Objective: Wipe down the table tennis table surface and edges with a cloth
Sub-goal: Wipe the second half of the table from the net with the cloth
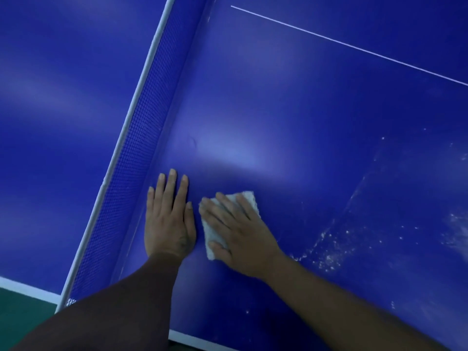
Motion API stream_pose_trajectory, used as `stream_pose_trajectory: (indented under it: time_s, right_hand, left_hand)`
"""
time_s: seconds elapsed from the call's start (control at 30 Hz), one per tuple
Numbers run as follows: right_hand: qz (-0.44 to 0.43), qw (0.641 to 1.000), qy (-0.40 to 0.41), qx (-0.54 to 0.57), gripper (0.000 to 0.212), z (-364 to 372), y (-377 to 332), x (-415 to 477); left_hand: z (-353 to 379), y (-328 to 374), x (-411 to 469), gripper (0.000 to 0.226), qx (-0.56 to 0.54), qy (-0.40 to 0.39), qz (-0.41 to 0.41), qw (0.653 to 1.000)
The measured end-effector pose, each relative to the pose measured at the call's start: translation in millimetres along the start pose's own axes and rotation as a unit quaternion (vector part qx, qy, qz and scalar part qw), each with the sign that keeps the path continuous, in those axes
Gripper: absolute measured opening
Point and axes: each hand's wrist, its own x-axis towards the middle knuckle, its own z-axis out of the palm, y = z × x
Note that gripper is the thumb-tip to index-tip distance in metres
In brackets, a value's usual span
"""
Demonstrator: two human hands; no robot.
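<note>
Both hands flat on the blue table tennis table (278, 110), close to the net (141, 148).
I read the right hand (243, 236) as pressing a white cloth (249, 198) flat onto the playing surface, fingers straight and slightly spread, pinching nothing. The cloth lies near the net, just beside the left hand (169, 219), which rests palm-down with its fingers straight and close together, holding nothing. White dust specks (326, 249) lie to the right of the right forearm. A thin white line (354, 46) crosses the far surface.
</note>
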Motion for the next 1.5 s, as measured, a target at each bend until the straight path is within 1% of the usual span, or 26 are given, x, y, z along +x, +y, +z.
stream_pose_trajectory:
  time_s: [0.03, 0.1, 0.17, 0.23, 0.33, 0.43, 0.57, 0.67, 0.73, 0.8, 0.87, 0.93, 1.0, 1.07, 1.17, 1.23, 1.33, 1.4, 1.47, 1.5]
  right_hand:
    - [-0.005, 1.000, 0.002, -0.011, 0.077, -7, 12, 13]
    - [0.029, 0.999, 0.012, -0.028, 0.075, -21, 44, 38]
    - [0.095, 0.994, 0.030, -0.043, 0.074, -35, 78, 58]
    - [0.164, 0.985, 0.048, -0.034, 0.073, -48, 111, 63]
    - [0.275, 0.959, 0.063, -0.004, 0.074, -57, 143, 38]
    - [0.354, 0.932, 0.079, -0.004, 0.073, -46, 126, -6]
    - [0.374, 0.923, 0.084, 0.016, 0.072, -17, 49, -64]
    - [0.381, 0.922, 0.064, 0.024, 0.072, 8, -15, -97]
    - [0.376, 0.925, 0.050, 0.024, 0.072, 11, -23, -100]
    - [0.385, 0.921, 0.050, 0.029, 0.073, 1, -1, -89]
    - [0.424, 0.902, 0.064, 0.054, 0.074, -11, 24, -76]
    - [0.463, 0.880, 0.077, 0.068, 0.075, -13, 29, -72]
    - [0.494, 0.862, 0.093, 0.064, 0.074, -4, 3, -78]
    - [0.506, 0.855, 0.104, 0.053, 0.072, 10, -42, -92]
    - [0.500, 0.859, 0.093, 0.054, 0.071, 28, -102, -113]
    - [0.495, 0.864, 0.067, 0.061, 0.072, 34, -122, -121]
    - [0.483, 0.869, 0.061, 0.090, 0.073, 30, -112, -122]
    - [0.500, 0.855, 0.087, 0.111, 0.072, 22, -85, -109]
    - [0.525, 0.836, 0.110, 0.112, 0.071, 10, -52, -87]
    - [0.529, 0.834, 0.115, 0.107, 0.071, 5, -36, -72]
  left_hand:
    - [0, 0, 0, 0.057, -0.002, 0.001, 0.000, 1.000]
    - [-1, -1, -1, 0.057, -0.003, 0.000, -0.001, 1.000]
    - [-1, 0, -1, 0.057, 0.000, -0.002, -0.001, 1.000]
    - [-1, 0, -1, 0.057, 0.004, -0.005, -0.003, 1.000]
    - [-1, 0, -1, 0.057, 0.002, -0.006, -0.004, 1.000]
    - [-1, 1, -1, 0.057, 0.003, -0.003, -0.006, 1.000]
    - [-2, 2, -1, 0.057, 0.000, -0.006, -0.001, 1.000]
    - [-5, 2, -2, 0.056, -0.002, -0.009, 0.001, 1.000]
    - [-7, 3, -4, 0.057, 0.006, -0.015, 0.002, 1.000]
    - [-9, 5, -3, 0.058, 0.016, -0.024, 0.004, 1.000]
    - [-11, 4, -5, 0.057, 0.018, -0.025, 0.007, 0.999]
    - [-13, 2, -6, 0.056, 0.010, -0.023, 0.011, 1.000]
    - [-14, 0, -7, 0.056, 0.001, -0.028, 0.017, 0.999]
    - [-15, -7, -11, 0.058, 0.007, -0.044, 0.041, 0.998]
    - [-20, -27, -38, 0.060, 0.036, -0.062, 0.088, 0.994]
    - [-23, -38, -65, 0.061, 0.043, -0.067, 0.095, 0.992]
    - [-23, -45, -81, 0.062, 0.039, -0.065, 0.088, 0.993]
    - [-19, -46, -79, 0.061, 0.049, -0.060, 0.081, 0.994]
    - [-18, -44, -77, 0.061, 0.059, -0.060, 0.081, 0.993]
    - [-18, -45, -79, 0.061, 0.059, -0.061, 0.079, 0.993]
